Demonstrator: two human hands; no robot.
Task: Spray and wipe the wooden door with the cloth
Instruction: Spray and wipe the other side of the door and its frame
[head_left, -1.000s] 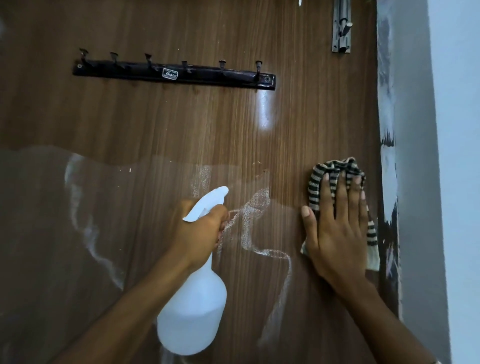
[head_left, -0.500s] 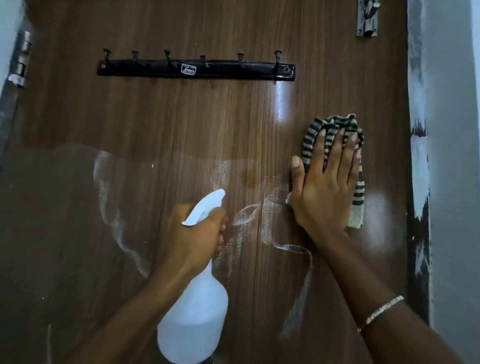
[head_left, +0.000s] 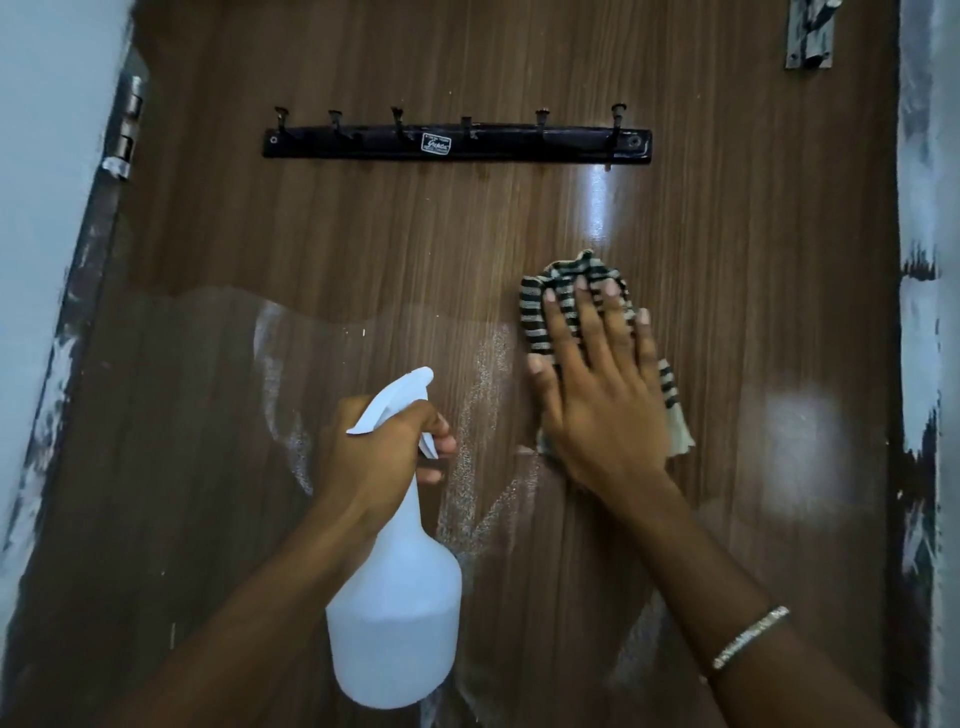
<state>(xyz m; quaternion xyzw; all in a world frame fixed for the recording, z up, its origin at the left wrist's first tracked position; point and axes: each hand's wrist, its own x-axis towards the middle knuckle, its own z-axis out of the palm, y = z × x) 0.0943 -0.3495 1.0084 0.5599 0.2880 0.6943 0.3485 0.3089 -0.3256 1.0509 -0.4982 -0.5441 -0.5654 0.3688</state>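
Note:
The brown wooden door (head_left: 727, 218) fills the view, with pale wet streaks and foam across its lower half. My left hand (head_left: 379, 452) grips the neck and trigger of a white spray bottle (head_left: 397, 608), its nozzle aimed at the door. My right hand (head_left: 597, 395) lies flat, fingers spread, pressing a black-and-beige striped cloth (head_left: 550, 291) against the door to the right of the bottle. The cloth sticks out above my fingertips and below my palm's right side.
A black hook rail (head_left: 457, 143) with several hooks is fixed above my hands. A metal latch (head_left: 810, 36) sits at the top right, hinges (head_left: 127, 135) at the left edge. Paint-smeared door frame and pale walls (head_left: 935, 364) flank the door.
My right hand has slid the cloth from the door's right edge up and then leftwards toward the middle. The left hand with the bottle has stayed roughly in place; the view shifted.

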